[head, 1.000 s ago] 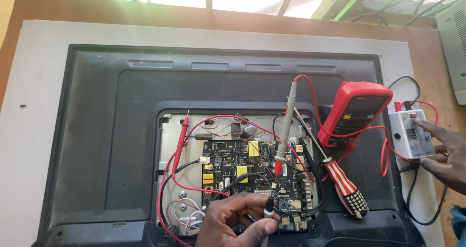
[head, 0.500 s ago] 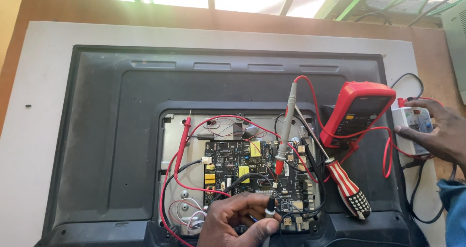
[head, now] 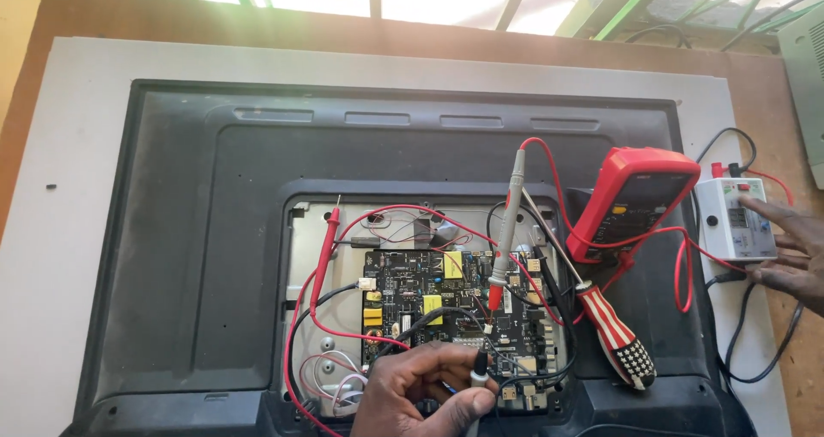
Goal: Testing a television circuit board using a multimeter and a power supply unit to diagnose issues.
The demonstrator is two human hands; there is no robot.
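1. Left hand [head: 421,394] low at 6 o'clock of the view, fingers pinched together around a thin dark test probe [head: 479,370], tip pressed onto the lower edge of the circuit board [head: 455,312].
2. Circuit board seated in the open bay of a black television back [head: 215,231], bay at 5 o'clock from panel centre.
3. Right hand [head: 790,252] at 3 o'clock of the view, fingers spread apart, fingertips resting on a small white tester box [head: 734,220]; nothing gripped.
4. Tester box on the white sheet [head: 69,188], just beside the television's right edge, black and red leads plugged at its top.
5. Red multimeter [head: 631,201] tilted, at 9 o'clock from the tester box, lying on the television back.
6. Grey probe [head: 506,227] standing on the board at 12 o'clock from the left hand, red lead looping to the multimeter.
7. Red probe [head: 324,252] lying along the bay's left side, at 10 o'clock from the left hand.
8. Screwdriver [head: 614,334], red-and-white striped handle, at 6 o'clock from the multimeter, shaft pointing toward 11 o'clock.
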